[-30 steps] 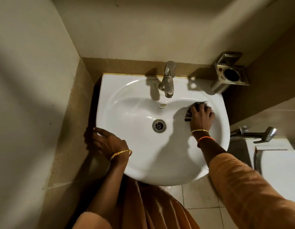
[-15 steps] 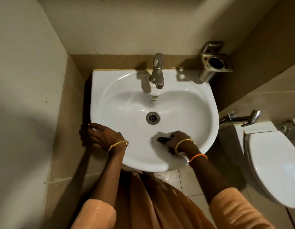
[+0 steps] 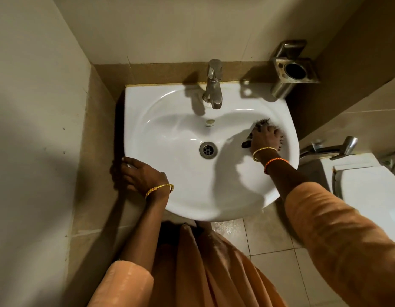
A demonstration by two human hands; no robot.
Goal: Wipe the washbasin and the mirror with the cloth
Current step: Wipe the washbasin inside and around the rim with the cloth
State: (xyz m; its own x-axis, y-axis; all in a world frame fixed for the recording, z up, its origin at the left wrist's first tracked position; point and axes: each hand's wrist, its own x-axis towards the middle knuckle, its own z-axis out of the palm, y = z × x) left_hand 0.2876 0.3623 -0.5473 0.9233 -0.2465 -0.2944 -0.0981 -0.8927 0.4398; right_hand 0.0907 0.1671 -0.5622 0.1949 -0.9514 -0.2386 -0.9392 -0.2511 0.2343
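The white washbasin [image 3: 174,134] is fixed in a corner, with a metal tap [image 3: 213,85] at its back and a drain [image 3: 208,150] in the middle. My right hand [image 3: 266,138] presses a dark cloth [image 3: 261,124] against the bowl's right inner wall; most of the cloth is hidden under the fingers. My left hand [image 3: 143,173] grips the basin's front left rim. No mirror is in view.
A metal tumbler holder [image 3: 293,72] is mounted on the wall at the back right. A hand spray [image 3: 331,148] and a white toilet [image 3: 369,191] stand to the right. The left wall runs close beside the basin. Tiled floor [image 3: 269,235] lies below.
My right hand has swept the cloth from the bowl's front, near the drain, back up to the right inner wall. The left hand has stayed on the rim.
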